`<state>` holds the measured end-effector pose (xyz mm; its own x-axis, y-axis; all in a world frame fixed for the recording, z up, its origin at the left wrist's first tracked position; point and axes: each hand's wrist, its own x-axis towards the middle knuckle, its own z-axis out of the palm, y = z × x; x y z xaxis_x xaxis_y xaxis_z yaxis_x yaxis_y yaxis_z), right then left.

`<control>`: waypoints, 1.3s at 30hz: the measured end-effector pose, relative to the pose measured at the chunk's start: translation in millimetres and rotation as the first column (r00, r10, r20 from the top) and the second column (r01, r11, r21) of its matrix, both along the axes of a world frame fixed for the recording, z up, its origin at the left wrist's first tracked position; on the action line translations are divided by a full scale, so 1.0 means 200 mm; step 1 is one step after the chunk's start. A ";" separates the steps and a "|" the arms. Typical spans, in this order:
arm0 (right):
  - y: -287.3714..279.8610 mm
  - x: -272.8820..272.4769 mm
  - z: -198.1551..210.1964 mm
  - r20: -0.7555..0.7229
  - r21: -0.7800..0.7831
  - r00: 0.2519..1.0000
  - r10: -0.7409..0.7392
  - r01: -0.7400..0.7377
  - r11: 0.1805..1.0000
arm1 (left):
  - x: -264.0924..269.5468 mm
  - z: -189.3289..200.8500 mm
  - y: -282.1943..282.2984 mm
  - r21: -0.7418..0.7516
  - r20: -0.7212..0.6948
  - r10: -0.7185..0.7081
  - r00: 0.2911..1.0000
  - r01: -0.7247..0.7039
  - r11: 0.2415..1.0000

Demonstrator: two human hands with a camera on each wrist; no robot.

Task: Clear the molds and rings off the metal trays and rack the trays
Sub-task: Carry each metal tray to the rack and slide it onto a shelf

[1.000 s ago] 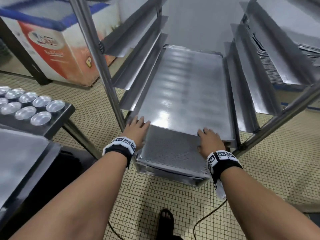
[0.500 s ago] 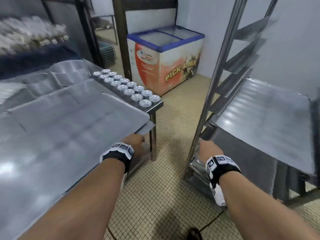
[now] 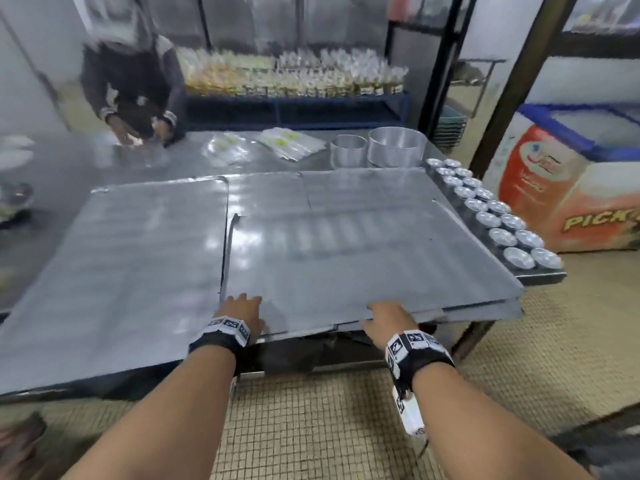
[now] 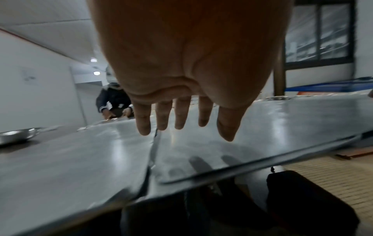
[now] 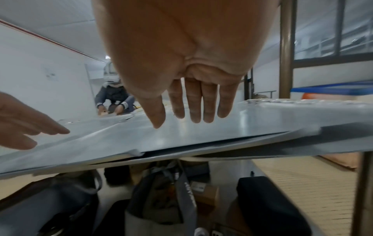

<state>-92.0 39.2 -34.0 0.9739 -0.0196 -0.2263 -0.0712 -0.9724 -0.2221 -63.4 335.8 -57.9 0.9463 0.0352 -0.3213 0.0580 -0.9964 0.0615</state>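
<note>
Flat metal trays cover the table: one tray (image 3: 121, 265) on the left and a stack of trays (image 3: 363, 258) on the right, its near edge overhanging. My left hand (image 3: 242, 306) hovers over the stack's near left corner, fingers (image 4: 181, 121) straight and spread just above the top tray (image 4: 272, 127). Over the near edge of that tray (image 5: 201, 137), my right hand (image 3: 391, 317) is held flat with straight fingers (image 5: 207, 111). Neither hand holds anything. Small round molds (image 3: 498, 220) line the table's right edge. Two metal rings (image 3: 396, 147) stand at the back.
Another person (image 3: 135, 81) works at the table's far side. A chest freezer (image 3: 571, 188) stands to the right. Clear plastic bags (image 3: 263, 147) lie at the back. Dark bags (image 5: 161, 199) sit under the table, and a metal bowl (image 4: 18, 135) at far left.
I have turned from the rack to the table. Both hands left the tray pushed into the rack and now reach over the near edge of the tray stack.
</note>
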 end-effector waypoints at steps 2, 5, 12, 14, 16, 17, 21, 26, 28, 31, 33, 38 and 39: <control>0.12 0.03 -0.04 -0.003 0.017 0.999 0.047 -0.047 0.999 | -0.07 -0.07 0.10 -0.015 -0.013 0.060 0.998 -0.060 0.998; 0.20 0.05 -0.10 -0.010 -0.005 0.990 0.137 -0.137 0.991 | -0.17 -0.15 0.14 -0.034 -0.032 0.073 0.997 -0.074 0.997; 0.14 0.07 -0.20 0.002 -0.022 0.989 0.148 -0.148 0.989 | -0.24 -0.17 0.07 -0.013 -0.009 0.116 0.993 -0.116 0.993; 0.11 0.08 -0.21 0.016 -0.034 0.990 0.141 -0.140 0.990 | -0.27 -0.15 0.03 0.043 -0.016 0.119 0.993 -0.118 0.992; 0.09 0.08 -0.21 0.027 -0.045 0.991 0.133 -0.132 0.990 | -0.30 -0.14 -0.02 0.086 -0.025 0.125 0.992 -0.123 0.989; 0.07 0.08 -0.21 0.030 -0.048 0.990 0.138 -0.137 0.989 | -0.32 -0.13 -0.04 0.105 -0.023 0.127 0.992 -0.124 0.987; 0.02 0.06 -0.21 0.058 -0.043 0.986 0.159 -0.156 0.987 | -0.38 -0.12 -0.13 0.119 -0.016 0.142 0.990 -0.140 0.983; 0.02 0.05 -0.18 0.083 0.014 0.990 0.115 -0.117 0.993 | -0.34 -0.12 -0.10 -0.170 -0.022 0.323 0.946 -0.322 0.931; 0.02 0.07 -0.16 0.078 0.025 0.995 0.062 -0.064 0.998 | -0.30 -0.09 -0.09 -0.216 0.023 0.396 0.918 -0.382 0.899; 0.04 0.08 -0.15 0.075 0.010 0.997 0.006 -0.007 1.000 | -0.21 -0.03 -0.07 -0.187 0.063 0.462 0.884 -0.445 0.876; 0.06 0.09 -0.14 0.095 -0.019 0.995 -0.018 0.020 1.000 | -0.13 -0.02 -0.03 -0.189 0.068 0.460 0.886 -0.441 0.877; 0.12 0.13 -0.17 0.138 -0.048 0.984 -0.111 0.118 0.992 | 0.12 -0.02 0.07 -0.141 0.011 0.400 0.916 -0.395 0.908; 0.13 0.14 -0.18 0.132 -0.045 0.981 -0.144 0.151 0.987 | 0.17 -0.02 0.08 -0.155 -0.004 0.392 0.920 -0.388 0.909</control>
<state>-63.8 66.0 -69.9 0.9802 -0.1743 -0.0945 -0.1893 -0.9643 -0.1853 -30.1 352.4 -61.9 0.8751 0.3570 -0.3268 0.4365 -0.8737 0.2145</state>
